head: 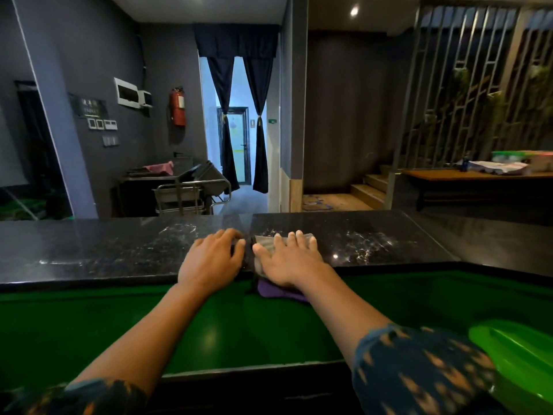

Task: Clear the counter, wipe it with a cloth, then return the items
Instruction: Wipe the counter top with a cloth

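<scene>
A long black stone counter (pixel 104 250) runs across the view in front of me. My right hand (pixel 287 259) lies flat with fingers spread on a folded grey cloth (pixel 264 244) on the counter's middle; a purple part of the cloth (pixel 275 290) hangs over the near edge. My left hand (pixel 211 259) rests just left of it, fingers curled over a small dark object (pixel 239 244) that is mostly hidden. The counter surface around both hands is bare and glossy.
Below the counter is a green lower ledge (pixel 119 324). A green plastic item (pixel 520 354) sits at my lower right. Beyond the counter stand a metal trolley (pixel 191 193), a curtained doorway (pixel 239 121), steps and a wooden side table (pixel 478 175) holding items.
</scene>
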